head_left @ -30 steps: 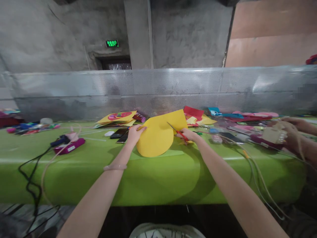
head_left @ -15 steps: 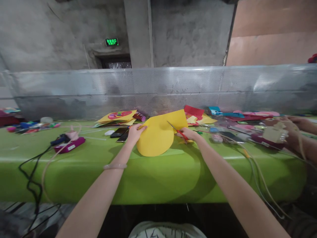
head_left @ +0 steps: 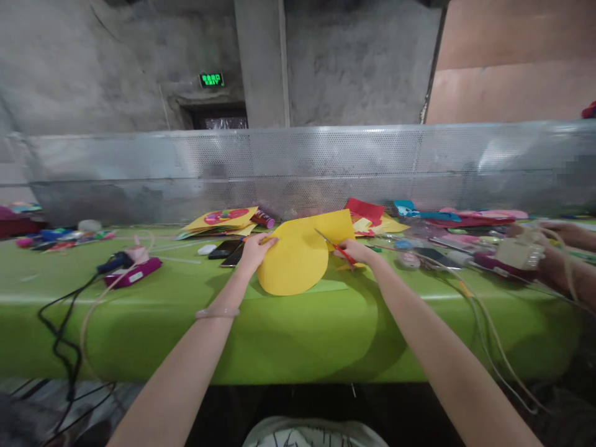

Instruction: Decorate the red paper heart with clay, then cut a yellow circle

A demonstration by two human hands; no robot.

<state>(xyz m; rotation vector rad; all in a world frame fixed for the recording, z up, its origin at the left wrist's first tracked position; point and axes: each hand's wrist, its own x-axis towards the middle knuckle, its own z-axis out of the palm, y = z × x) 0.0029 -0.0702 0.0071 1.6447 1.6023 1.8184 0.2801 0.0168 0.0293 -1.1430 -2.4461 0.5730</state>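
Note:
A yellow sheet of paper (head_left: pixel 293 261), its lower edge cut to a round curve, is held up over the green table. My left hand (head_left: pixel 258 249) pinches its left edge, fingers closed. Red-handled scissors (head_left: pixel 342 251) are in my right hand (head_left: pixel 357 251), whose fingers are wrapped round the handles. The blades point up and left and lie across the yellow paper near its right part. Beneath the right hand lie small yellow scraps (head_left: pixel 350 267). A light green sheet (head_left: pixel 326 286) rests flat below the yellow paper.
Left of my left hand lie dark phones (head_left: pixel 226 249) and a stack of coloured paper (head_left: pixel 218 220). Red paper (head_left: pixel 365 211) lies behind. Purple power strips (head_left: pixel 135 273) with cables stand at both sides. A co-worker's hand (head_left: pixel 570 236) is at the far right.
Almost nothing differs. The whole view has shifted very slightly; both hands, the paper and the scissors keep the same pose.

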